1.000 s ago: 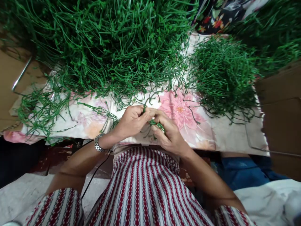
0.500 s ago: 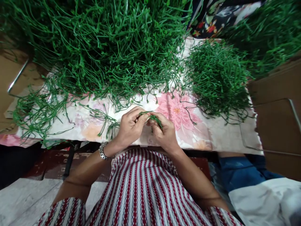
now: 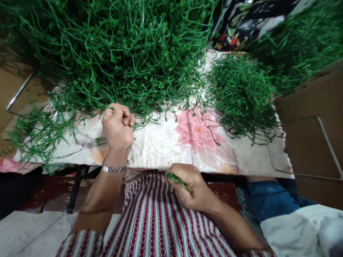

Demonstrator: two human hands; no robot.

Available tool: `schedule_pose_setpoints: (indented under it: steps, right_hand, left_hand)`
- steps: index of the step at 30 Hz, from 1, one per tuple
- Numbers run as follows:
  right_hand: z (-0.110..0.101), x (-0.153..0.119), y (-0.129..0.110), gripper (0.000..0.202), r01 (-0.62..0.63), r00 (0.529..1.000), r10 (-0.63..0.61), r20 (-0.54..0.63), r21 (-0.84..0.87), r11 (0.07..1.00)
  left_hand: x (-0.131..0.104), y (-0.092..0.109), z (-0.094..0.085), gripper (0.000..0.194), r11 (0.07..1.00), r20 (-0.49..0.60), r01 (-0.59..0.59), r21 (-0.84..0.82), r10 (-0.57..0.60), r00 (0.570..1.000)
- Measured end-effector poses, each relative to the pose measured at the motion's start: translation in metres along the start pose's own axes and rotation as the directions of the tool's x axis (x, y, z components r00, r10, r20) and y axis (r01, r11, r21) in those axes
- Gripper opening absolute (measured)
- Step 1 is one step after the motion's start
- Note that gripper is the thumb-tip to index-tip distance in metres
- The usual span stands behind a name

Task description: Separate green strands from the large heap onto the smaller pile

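Observation:
My left hand (image 3: 118, 125), with a metal watch band at its wrist, is at the near edge of a large heap of thin green stems (image 3: 120, 53). Its fingers are curled together; a bit of green shows by the fingertips, too little to make out. Low in front of the striped shirt, my right hand (image 3: 191, 185) is wrapped round a small bunch of green stems (image 3: 177, 179). A smaller pile of stems (image 3: 241, 92) lies to the right on the flowered cloth (image 3: 158, 150), and loose stems (image 3: 45, 132) are spread at the left.
Brown cardboard (image 3: 308, 142) with a metal handle stands at the right, more cardboard (image 3: 13, 85) at the left. Another green heap (image 3: 305, 43) is at the upper right. A person in blue shorts (image 3: 270, 196) sits at the lower right; dark flowered fabric (image 3: 235, 28) shows beyond the cloth.
The two hands have parted. My left hand has moved left and up to the large heap; my right hand has dropped toward the shirt with its bunch.

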State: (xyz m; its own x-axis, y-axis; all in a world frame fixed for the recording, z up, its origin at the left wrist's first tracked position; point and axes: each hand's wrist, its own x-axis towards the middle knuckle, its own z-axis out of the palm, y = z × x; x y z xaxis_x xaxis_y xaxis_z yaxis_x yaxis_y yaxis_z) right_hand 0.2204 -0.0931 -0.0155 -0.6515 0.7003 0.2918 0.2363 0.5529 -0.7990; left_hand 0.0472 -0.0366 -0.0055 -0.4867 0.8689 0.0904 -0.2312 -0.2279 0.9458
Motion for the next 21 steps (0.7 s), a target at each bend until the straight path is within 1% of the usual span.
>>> schedule_pose_setpoints:
  steps: [1, 2, 3, 4, 5, 7, 8, 9, 10, 11, 12, 13, 14, 15, 16, 17, 18, 19, 20, 21]
  right_hand:
    - [-0.004, -0.001, 0.000, 0.018, 0.001, 1.000, -0.003, -0.020, -0.097, 0.995]
    - [-0.012, -0.001, 0.000, 0.016, -0.015, 0.998, 0.003, -0.059, -0.207, 0.978]
    - [-0.024, 0.001, 0.002, 0.014, -0.043, 0.993, 0.005, -0.120, -0.313, 0.949]
    - [-0.040, 0.005, 0.005, 0.012, -0.075, 0.982, -0.002, -0.190, -0.397, 0.915]
    - [-0.060, 0.008, 0.008, 0.011, -0.115, 0.964, -0.016, -0.265, -0.473, 0.873]
    - [-0.107, 0.016, 0.019, 0.013, -0.237, 0.903, -0.059, -0.426, -0.608, 0.758]
    - [-0.132, 0.018, 0.026, 0.016, -0.343, 0.851, -0.096, -0.516, -0.684, 0.644]
    - [-0.155, 0.021, 0.034, 0.019, -0.433, 0.803, -0.121, -0.584, -0.711, 0.553]
    - [-0.176, 0.022, 0.042, 0.025, -0.484, 0.787, -0.111, -0.607, -0.718, 0.500]
    - [-0.193, 0.023, 0.050, 0.036, -0.520, 0.773, -0.105, -0.626, -0.720, 0.459]
    - [-0.205, 0.024, 0.057, 0.049, -0.531, 0.774, -0.096, -0.626, -0.724, 0.440]
    - [-0.211, 0.024, 0.062, 0.061, -0.515, 0.791, -0.083, -0.606, -0.733, 0.444]
    - [-0.212, 0.024, 0.064, 0.069, -0.480, 0.813, -0.080, -0.577, -0.742, 0.467]
    - [-0.206, 0.025, 0.063, 0.071, -0.434, 0.833, -0.090, -0.546, -0.747, 0.504]
    - [-0.195, 0.025, 0.060, 0.067, -0.380, 0.849, -0.110, -0.517, -0.742, 0.553]
    - [-0.180, 0.026, 0.055, 0.060, -0.316, 0.862, -0.131, -0.490, -0.720, 0.618]
    - [-0.161, 0.027, 0.049, 0.050, -0.268, 0.859, -0.151, -0.488, -0.682, 0.680]
    - [-0.139, 0.029, 0.043, 0.045, -0.193, 0.883, -0.140, -0.449, -0.617, 0.763]
    - [-0.117, 0.031, 0.037, 0.044, -0.115, 0.919, -0.098, -0.383, -0.496, 0.861]
    - [-0.094, 0.033, 0.032, 0.045, -0.070, 0.958, -0.038, -0.283, -0.359, 0.931]
  left_hand:
    - [0.002, -0.001, 0.001, 0.020, 0.997, 0.072, 0.031, 0.069, -0.036, 0.997]
    - [0.002, -0.002, 0.002, 0.018, 0.987, 0.188, 0.070, 0.145, -0.097, 0.977]
    - [0.000, -0.004, 0.004, 0.017, 0.971, 0.285, 0.099, 0.218, -0.160, 0.945]
    - [-0.003, -0.005, 0.005, 0.016, 0.958, 0.340, 0.114, 0.265, -0.203, 0.918]
    - [-0.007, -0.006, 0.006, 0.016, 0.950, 0.364, 0.117, 0.290, -0.222, 0.905]
    - [-0.014, -0.007, 0.004, 0.015, 0.947, 0.354, 0.107, 0.303, -0.216, 0.910]
    - [-0.016, -0.007, 0.002, 0.014, 0.944, 0.356, 0.098, 0.315, -0.213, 0.910]
    - [-0.019, -0.006, -0.001, 0.012, 0.940, 0.358, 0.088, 0.330, -0.211, 0.910]
    - [-0.020, -0.006, -0.003, 0.010, 0.933, 0.359, 0.079, 0.350, -0.211, 0.909]
    - [-0.022, -0.005, -0.005, 0.010, 0.926, 0.354, 0.067, 0.370, -0.208, 0.912]
    - [-0.023, -0.005, -0.007, 0.012, 0.920, 0.344, 0.055, 0.388, -0.200, 0.917]
    - [-0.024, -0.005, -0.008, 0.014, 0.916, 0.335, 0.045, 0.400, -0.191, 0.923]
    - [-0.024, -0.005, -0.008, 0.017, 0.913, 0.328, 0.036, 0.406, -0.183, 0.927]
    - [-0.025, -0.005, -0.008, 0.018, 0.911, 0.328, 0.025, 0.411, -0.173, 0.929]
    - [-0.024, -0.005, -0.007, 0.017, 0.905, 0.342, 0.005, 0.425, -0.165, 0.925]
    - [-0.024, -0.004, -0.004, 0.016, 0.897, 0.367, -0.027, 0.442, -0.153, 0.917]
    - [-0.024, -0.003, -0.001, 0.015, 0.887, 0.396, -0.073, 0.455, -0.128, 0.909]
    - [-0.024, -0.002, 0.002, 0.014, 0.878, 0.423, -0.131, 0.460, -0.087, 0.902]
    - [-0.024, 0.000, 0.007, 0.014, 0.870, 0.447, -0.193, 0.453, -0.034, 0.894]
    - [-0.024, 0.002, 0.012, 0.015, 0.865, 0.471, -0.249, 0.436, 0.016, 0.882]
